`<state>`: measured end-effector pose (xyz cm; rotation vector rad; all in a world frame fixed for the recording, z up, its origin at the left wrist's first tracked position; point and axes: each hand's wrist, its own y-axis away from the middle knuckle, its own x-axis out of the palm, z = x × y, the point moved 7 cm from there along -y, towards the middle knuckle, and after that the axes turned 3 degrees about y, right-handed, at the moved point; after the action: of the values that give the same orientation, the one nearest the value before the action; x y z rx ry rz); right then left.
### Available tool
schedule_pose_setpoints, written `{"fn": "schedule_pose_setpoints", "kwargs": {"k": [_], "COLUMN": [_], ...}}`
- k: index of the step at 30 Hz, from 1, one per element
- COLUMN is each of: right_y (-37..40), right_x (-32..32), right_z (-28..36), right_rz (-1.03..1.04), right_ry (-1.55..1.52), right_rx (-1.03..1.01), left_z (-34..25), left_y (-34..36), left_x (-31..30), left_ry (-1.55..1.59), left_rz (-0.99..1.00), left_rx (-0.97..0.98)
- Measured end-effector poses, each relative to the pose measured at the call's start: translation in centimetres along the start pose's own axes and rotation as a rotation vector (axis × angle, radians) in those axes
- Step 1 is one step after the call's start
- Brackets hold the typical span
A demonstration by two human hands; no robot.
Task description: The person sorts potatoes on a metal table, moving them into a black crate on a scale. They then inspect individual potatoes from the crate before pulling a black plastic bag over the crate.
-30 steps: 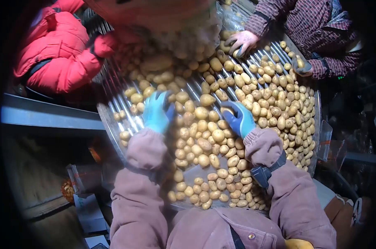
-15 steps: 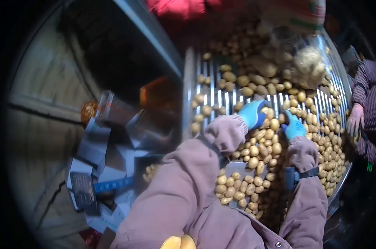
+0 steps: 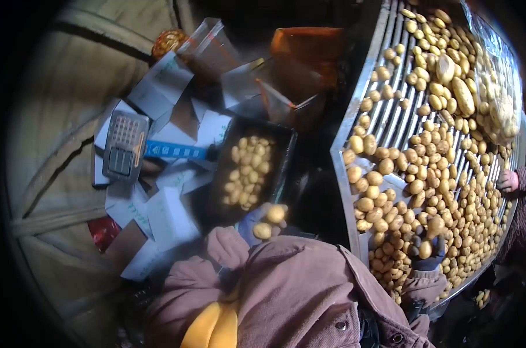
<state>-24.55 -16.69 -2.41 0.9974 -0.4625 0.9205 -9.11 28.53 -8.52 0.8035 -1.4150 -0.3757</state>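
Note:
My left hand [image 3: 257,223], in a blue glove, is wrapped round a couple of potatoes [image 3: 276,213] just below the black crate [image 3: 288,152]. Many small potatoes [image 3: 248,168] lie in that crate. On the right, my right hand [image 3: 427,249], gloved too, has its fingers around potatoes [image 3: 434,227] at the lower part of the slatted metal table [image 3: 339,139]. Loose potatoes surround this hand on the table.
White cartons [image 3: 169,211] and a scale [image 3: 125,145] are at the left. An orange container [image 3: 306,46] stands behind the crate. A clear bag of potatoes [image 3: 499,110] rests on the table. Another person's hand [image 3: 508,181] is at the right edge.
The view has swung left. My left hand has left the slatted table and is now beside the crate with potatoes. My right hand is lower on the table, holding potatoes.

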Motion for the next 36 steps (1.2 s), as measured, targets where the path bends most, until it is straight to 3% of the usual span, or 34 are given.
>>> {"fn": "schedule_pose_setpoints", "kwargs": {"k": [2, 4, 5, 6, 8, 11, 12, 14, 17, 26, 36], "right_y": [-0.7, -1.4, -1.2, -2.1, -4.0, -4.6, -4.1, -2.7, -1.4, -0.3, -2.7], "right_x": [2.8, 5.1, 4.9, 3.5, 1.3, 3.0, 5.5, 8.9, 11.8, 7.9, 15.5], "right_z": [-4.2, -6.1, -5.3, -6.5, -9.1, -11.0, -11.5, -11.8, -11.9, -10.5, -15.4], "right_rz": [-0.092, 0.006, 0.174, 0.201, 0.233, 0.329, 0.327, 0.378, 0.487, 0.265, 0.369], "right_ry": [-0.019, 0.437, 1.047, 1.235, 1.343, 1.192, 1.065, 0.798, 0.466, 0.703, 0.732], "right_rx": [0.092, 0.065, -0.31, -0.371, -0.283, -0.127, -0.034, 0.118, 0.24, 0.087, 0.162], "left_z": [-0.8, -1.5, -2.6, -4.0, -6.2, -8.7, -9.2, -9.9, -8.9, -9.4, -10.9], "left_y": [1.9, 1.0, 0.7, 1.0, 0.9, 0.3, 0.5, 0.5, 1.8, -1.3, 1.8], "left_x": [-0.9, -3.8, -4.7, -5.3, -5.4, -4.9, -3.4, -1.6, 1.4, -0.6, -9.0], "left_ry": [0.082, 0.198, 0.211, 0.22, 0.259, 0.298, 0.283, 0.221, 0.308, 0.392, 0.534], "left_rz": [-0.076, -0.104, -0.067, -0.033, -0.02, -0.07, 0.068, -0.067, -0.375, -0.274, -0.281], "left_rx": [0.184, 0.293, 0.315, 0.345, 0.451, 0.578, 0.599, 0.743, 0.774, 0.703, 0.688]}}
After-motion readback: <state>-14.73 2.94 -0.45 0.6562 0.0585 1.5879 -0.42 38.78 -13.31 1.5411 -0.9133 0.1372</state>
